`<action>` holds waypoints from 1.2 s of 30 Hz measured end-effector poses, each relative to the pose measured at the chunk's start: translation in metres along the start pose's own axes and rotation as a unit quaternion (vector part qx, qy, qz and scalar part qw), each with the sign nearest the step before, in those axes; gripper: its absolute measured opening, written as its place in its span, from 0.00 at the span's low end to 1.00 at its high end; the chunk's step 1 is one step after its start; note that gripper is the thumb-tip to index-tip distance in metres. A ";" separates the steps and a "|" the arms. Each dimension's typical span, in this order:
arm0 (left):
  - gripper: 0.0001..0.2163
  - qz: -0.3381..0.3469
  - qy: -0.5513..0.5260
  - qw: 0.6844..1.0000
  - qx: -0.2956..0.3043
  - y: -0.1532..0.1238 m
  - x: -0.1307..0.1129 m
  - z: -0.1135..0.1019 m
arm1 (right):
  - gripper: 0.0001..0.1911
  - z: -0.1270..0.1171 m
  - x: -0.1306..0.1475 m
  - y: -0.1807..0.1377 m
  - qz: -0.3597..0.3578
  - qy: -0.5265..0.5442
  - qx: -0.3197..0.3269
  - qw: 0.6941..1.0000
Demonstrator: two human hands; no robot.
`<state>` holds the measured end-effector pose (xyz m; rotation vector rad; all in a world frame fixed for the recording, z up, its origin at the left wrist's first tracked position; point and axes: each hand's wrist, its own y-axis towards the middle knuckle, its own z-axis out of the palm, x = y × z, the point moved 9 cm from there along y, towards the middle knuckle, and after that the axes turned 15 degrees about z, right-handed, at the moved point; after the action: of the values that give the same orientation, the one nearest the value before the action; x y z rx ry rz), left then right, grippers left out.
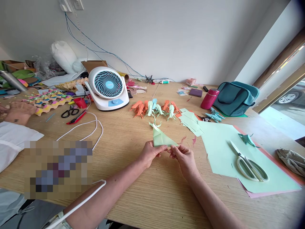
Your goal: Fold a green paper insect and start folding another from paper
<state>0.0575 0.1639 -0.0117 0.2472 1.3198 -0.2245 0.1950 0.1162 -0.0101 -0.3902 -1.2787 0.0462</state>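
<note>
Both my hands hold a pale green folded paper (162, 137), a triangle shape, just above the wooden table. My left hand (152, 152) pinches its lower left side between thumb and fingers. At its lower right corner, the fingertips of my right hand (183, 155) close on the paper. Right behind it lies a small pale green folded paper figure (154, 123) with thin curled ends. Farther back, a row of folded paper figures stands in orange (138, 108) and pale green (159, 109), one of them light blue.
A white fan (108, 87) stands at the back left, its cable on the table. Scissors (250, 163) rest on green sheets (221, 143) at right, near cut paper strips (190, 122), a pink bottle (209, 98) and a teal bag (235, 98). Another person's hand (20, 111) is at far left.
</note>
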 end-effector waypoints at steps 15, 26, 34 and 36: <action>0.23 -0.011 0.037 0.999 0.024 -0.002 -0.003 0.003 | 0.19 -0.007 -0.001 -0.001 0.021 -0.006 -0.046 0.999; 0.22 -0.019 0.029 0.998 0.047 0.003 -0.005 0.001 | 0.20 -0.011 0.007 -0.003 0.008 -0.011 -0.057 0.998; 0.22 -0.018 0.033 0.999 0.038 0.006 -0.005 -0.004 | 0.20 -0.016 0.013 -0.002 -0.018 -0.033 -0.058 0.998; 0.22 -0.021 0.033 0.999 0.038 0.006 -0.005 -0.005 | 0.20 -0.016 0.014 -0.002 -0.022 -0.038 -0.057 0.997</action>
<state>0.0538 0.1714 -0.0074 0.2931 1.3845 -0.3044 0.2134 0.1141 -0.0004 -0.4621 -1.3689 -0.0507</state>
